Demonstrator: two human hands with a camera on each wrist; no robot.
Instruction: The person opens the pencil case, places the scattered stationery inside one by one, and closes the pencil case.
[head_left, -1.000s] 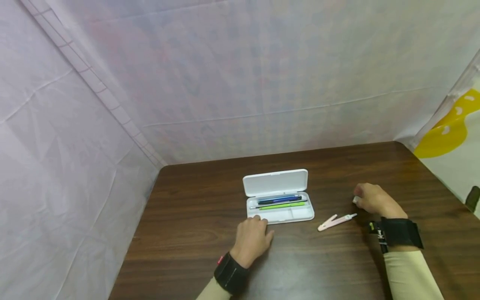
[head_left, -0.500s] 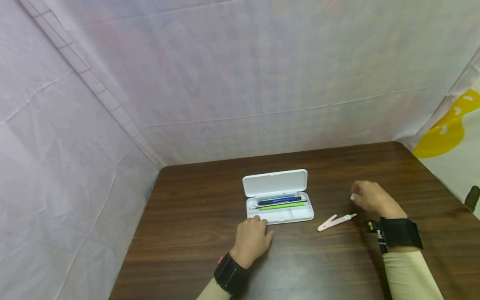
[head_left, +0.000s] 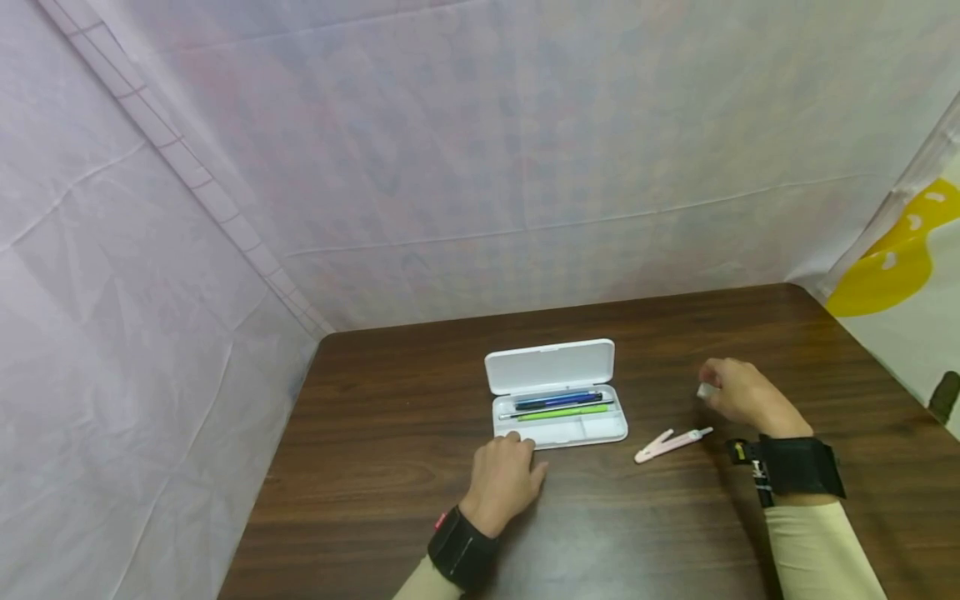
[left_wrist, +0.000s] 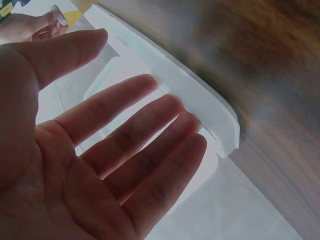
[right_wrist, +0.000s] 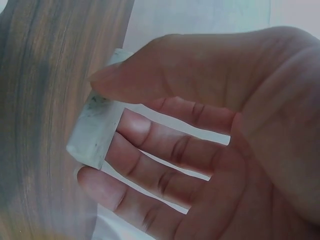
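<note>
A white pencil case [head_left: 559, 440] lies with its lid raised on the brown table. Inside it are blue pens [head_left: 558, 401] and a lime green pen [head_left: 564, 412]. My left hand [head_left: 501, 483] has its fingertips at the case's front left edge; in the left wrist view its fingers [left_wrist: 145, 160] are nearly straight. To the right, my right hand [head_left: 744, 393] pinches a white eraser [right_wrist: 92, 132] between thumb and fingers. Dark smudges mark the eraser. Between the hands lies a pale pink compass [head_left: 671, 444], its legs spread slightly.
The brown table [head_left: 360, 433] has its back edge against a whitish hanging sheet [head_left: 480, 167]. Another sheet [head_left: 135, 333] hangs along the left side. A yellow pattern [head_left: 885, 271] shows beyond the table's right edge.
My right hand has shifted slightly left with the eraser, towards the pencil case. My left hand, the case and the compass stay in place.
</note>
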